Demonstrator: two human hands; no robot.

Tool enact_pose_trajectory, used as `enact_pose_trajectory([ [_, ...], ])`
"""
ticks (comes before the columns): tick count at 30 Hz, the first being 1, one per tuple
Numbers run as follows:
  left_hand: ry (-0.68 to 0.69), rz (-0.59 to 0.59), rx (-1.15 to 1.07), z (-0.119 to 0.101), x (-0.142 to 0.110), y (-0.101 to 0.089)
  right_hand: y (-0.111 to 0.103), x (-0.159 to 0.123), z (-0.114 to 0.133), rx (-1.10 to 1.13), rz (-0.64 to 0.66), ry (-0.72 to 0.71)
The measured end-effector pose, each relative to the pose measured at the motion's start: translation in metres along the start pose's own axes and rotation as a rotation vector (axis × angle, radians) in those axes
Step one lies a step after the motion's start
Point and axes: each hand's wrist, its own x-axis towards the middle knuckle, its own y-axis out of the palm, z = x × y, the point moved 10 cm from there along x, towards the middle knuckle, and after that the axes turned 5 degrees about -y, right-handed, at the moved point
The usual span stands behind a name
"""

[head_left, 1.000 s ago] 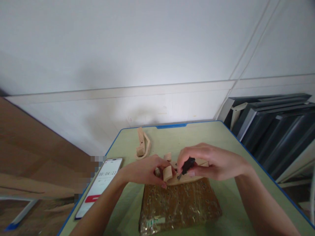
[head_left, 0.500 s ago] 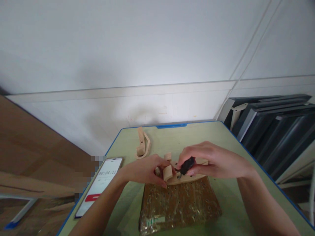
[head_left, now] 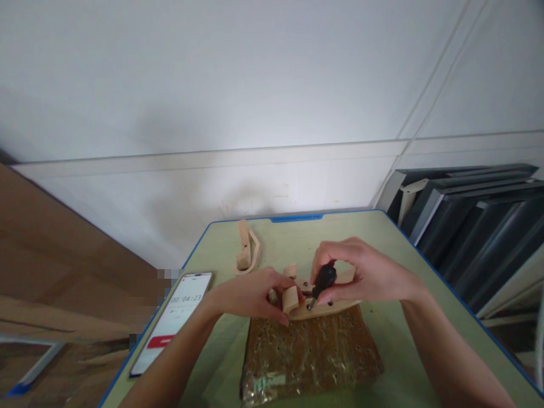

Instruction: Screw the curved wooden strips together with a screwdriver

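My left hand is closed on the left end of a light wooden piece, its fingers around a rounded block on that end. Between the thumb and fingers of my right hand is the black handle of a short screwdriver. Its metal shaft slants down to the left, and its tip is at a dark hole or screw in the wood. Other dark holes show along the piece. Part of the wood is hidden behind both hands.
Under the wood lies a brown board wrapped in clear tape. Farther back is another wooden assembly. A phone with a running timer lies at the left. Dark panels stand right of the table.
My right hand has shifted its grip on the screwdriver, with the fingers raised and the handle more upright. The left hand and the wooden piece stay in place.
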Motion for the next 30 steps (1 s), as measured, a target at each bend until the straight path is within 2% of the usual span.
enact_pose_trajectory([
  [7, -0.018, -0.005, 0.018, 0.003, 0.001, 0.000, 0.004, 0.001, -0.001, 0.030, 0.001, -0.012],
  [11, -0.019, -0.001, 0.004, 0.002, 0.001, 0.001, 0.007, 0.003, 0.006, 0.083, 0.021, -0.079],
  [15, -0.018, -0.005, -0.011, 0.004, 0.001, 0.002, 0.009, 0.002, 0.015, 0.163, 0.109, -0.146],
  [20, 0.003, -0.013, -0.007, 0.004, 0.001, 0.001, 0.008, -0.006, 0.018, 0.242, 0.232, -0.097],
  [24, -0.011, 0.014, -0.016, 0.004, 0.001, 0.003, 0.001, -0.008, 0.014, 0.219, 0.185, -0.063],
  [30, -0.030, 0.026, -0.032, 0.005, 0.001, 0.003, -0.003, -0.006, 0.013, 0.172, 0.124, -0.096],
])
